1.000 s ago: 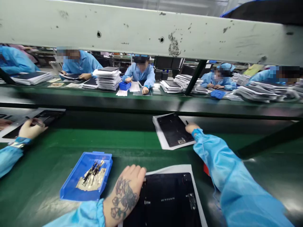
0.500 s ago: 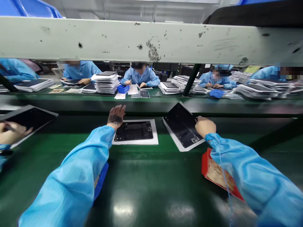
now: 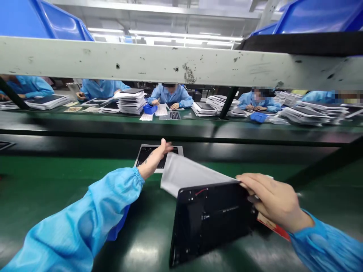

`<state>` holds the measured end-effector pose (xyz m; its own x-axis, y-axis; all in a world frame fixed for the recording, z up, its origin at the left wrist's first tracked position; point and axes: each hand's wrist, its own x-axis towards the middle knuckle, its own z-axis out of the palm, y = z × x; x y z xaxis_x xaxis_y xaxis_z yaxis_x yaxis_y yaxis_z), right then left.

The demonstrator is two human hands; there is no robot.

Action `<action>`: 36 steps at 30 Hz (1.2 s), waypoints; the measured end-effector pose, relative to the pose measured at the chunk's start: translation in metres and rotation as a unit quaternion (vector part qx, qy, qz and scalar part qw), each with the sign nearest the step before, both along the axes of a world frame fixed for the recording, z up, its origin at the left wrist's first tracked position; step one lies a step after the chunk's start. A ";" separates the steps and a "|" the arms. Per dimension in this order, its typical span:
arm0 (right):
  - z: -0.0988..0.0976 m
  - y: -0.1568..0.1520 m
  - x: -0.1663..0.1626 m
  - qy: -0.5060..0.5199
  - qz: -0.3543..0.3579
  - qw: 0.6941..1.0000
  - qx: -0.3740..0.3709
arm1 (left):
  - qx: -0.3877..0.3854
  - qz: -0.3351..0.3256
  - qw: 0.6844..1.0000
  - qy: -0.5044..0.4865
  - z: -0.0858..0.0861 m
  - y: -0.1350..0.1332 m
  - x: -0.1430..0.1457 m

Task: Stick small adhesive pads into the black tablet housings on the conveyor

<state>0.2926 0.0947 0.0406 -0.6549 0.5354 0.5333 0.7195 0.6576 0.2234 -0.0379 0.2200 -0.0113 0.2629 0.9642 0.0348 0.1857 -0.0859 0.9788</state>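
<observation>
My right hand [image 3: 276, 198] grips a black tablet panel [image 3: 215, 223] by its upper right corner, holding it tilted above the green bench. A white foam sleeve [image 3: 190, 173] hangs behind the panel, pinched at the same corner. Fingers apart and with nothing in them, my left hand [image 3: 155, 158] is raised beside the sleeve's left edge. Behind that hand, a second black tablet panel [image 3: 146, 154] lies on a white sheet, partly covered by the hand.
Below my left forearm shows part of a blue bin [image 3: 117, 226]; a red bin [image 3: 276, 228] is mostly hidden under my right hand. A pale metal beam [image 3: 141, 60] crosses above. Co-workers in blue sit opposite, among stacks of panels [image 3: 132, 102].
My right hand has lifted its panel and sleeve off the bench, toward me, tilting the panel. My left hand has moved right and turned. The co-worker's hand at left is out of view.
</observation>
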 end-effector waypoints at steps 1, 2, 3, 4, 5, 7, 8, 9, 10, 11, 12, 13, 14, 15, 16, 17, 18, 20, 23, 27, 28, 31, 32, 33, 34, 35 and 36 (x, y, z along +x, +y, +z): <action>-0.001 0.000 -0.002 0.015 -0.008 0.999 -0.032 | -0.060 -0.049 0.995 -0.066 0.002 -0.012 0.002; -0.003 0.001 -0.003 0.028 -0.021 0.997 -0.069 | -0.138 -0.109 0.974 -0.142 0.002 -0.026 0.004; -0.006 0.005 -0.003 0.037 -0.036 0.993 -0.107 | -0.220 -0.170 0.938 -0.205 0.001 -0.043 0.005; -0.009 0.008 -0.003 0.040 -0.052 0.987 -0.143 | -0.278 -0.210 0.903 -0.253 -0.002 -0.061 0.005; -0.013 0.011 -0.003 0.037 -0.064 0.981 -0.179 | -0.315 -0.233 0.874 -0.287 -0.007 -0.079 0.004; -0.018 0.015 -0.005 0.023 -0.075 0.965 -0.252 | -0.369 -0.239 0.835 -0.331 -0.016 -0.117 0.000; -0.019 0.015 -0.007 0.019 -0.075 0.954 -0.288 | -0.389 -0.228 0.823 -0.346 -0.020 -0.134 -0.003; -0.019 0.015 -0.010 0.018 -0.077 0.942 -0.326 | -0.401 -0.213 0.815 -0.361 -0.022 -0.149 -0.006; -0.019 0.014 -0.014 0.017 -0.084 0.927 -0.365 | -0.411 -0.195 0.808 -0.374 -0.023 -0.162 -0.010; -0.018 0.013 -0.020 0.014 -0.092 0.910 -0.404 | -0.417 -0.178 0.803 -0.387 -0.023 -0.172 -0.013; -0.018 0.013 -0.026 0.006 -0.101 0.890 -0.445 | -0.422 -0.161 0.798 -0.399 -0.022 -0.180 -0.016; -0.020 0.015 -0.033 -0.007 -0.106 0.868 -0.485 | -0.425 -0.143 0.795 -0.408 -0.022 -0.186 -0.018; -0.022 0.017 -0.039 -0.024 -0.107 0.846 -0.522 | -0.426 -0.126 0.795 -0.414 -0.022 -0.191 -0.020; -0.026 0.020 -0.045 -0.040 -0.105 0.826 -0.553 | -0.425 -0.111 0.797 -0.415 -0.024 -0.194 -0.021; -0.033 0.023 -0.050 -0.052 -0.101 0.811 -0.574 | -0.423 -0.100 0.802 -0.409 -0.028 -0.197 -0.022; -0.040 0.026 -0.054 -0.058 -0.100 0.804 -0.584 | -0.420 -0.094 0.811 -0.396 -0.034 -0.199 -0.023; -0.049 0.028 -0.058 -0.058 -0.102 0.801 -0.587 | -0.417 -0.090 0.823 -0.375 -0.042 -0.202 -0.024; -0.068 0.027 -0.063 -0.048 -0.113 0.806 -0.579 | -0.413 -0.092 0.853 -0.304 -0.060 -0.209 -0.028; -0.093 0.013 -0.068 -0.027 -0.122 0.823 -0.554 | -0.379 -0.103 0.911 -0.127 -0.079 -0.221 -0.036; -0.118 -0.012 -0.071 0.031 -0.110 0.852 -0.510 | -0.243 -0.107 0.953 0.144 -0.074 -0.230 -0.049; -0.124 -0.017 -0.072 0.049 -0.109 0.856 -0.503 | -0.210 -0.102 0.952 0.197 -0.069 -0.231 -0.053; -0.139 -0.023 -0.071 0.104 -0.099 0.862 -0.486 | -0.129 -0.073 0.943 0.298 -0.051 -0.230 -0.066; -0.143 -0.023 -0.071 0.117 -0.092 0.864 -0.482 | -0.104 -0.055 0.942 0.314 -0.046 -0.228 -0.073; -0.148 -0.022 -0.071 0.125 -0.087 0.865 -0.478 | -0.075 -0.028 0.942 0.326 -0.041 -0.224 -0.080; -0.151 -0.022 -0.070 0.129 -0.085 0.866 -0.475 | -0.042 0.010 0.942 0.333 -0.037 -0.219 -0.088; -0.154 -0.021 -0.069 0.131 -0.085 0.867 -0.474 | -0.008 0.054 0.939 0.339 -0.034 -0.213 -0.097; -0.157 -0.020 -0.069 0.130 -0.085 0.868 -0.472 | 0.025 0.101 0.933 0.344 -0.033 -0.205 -0.106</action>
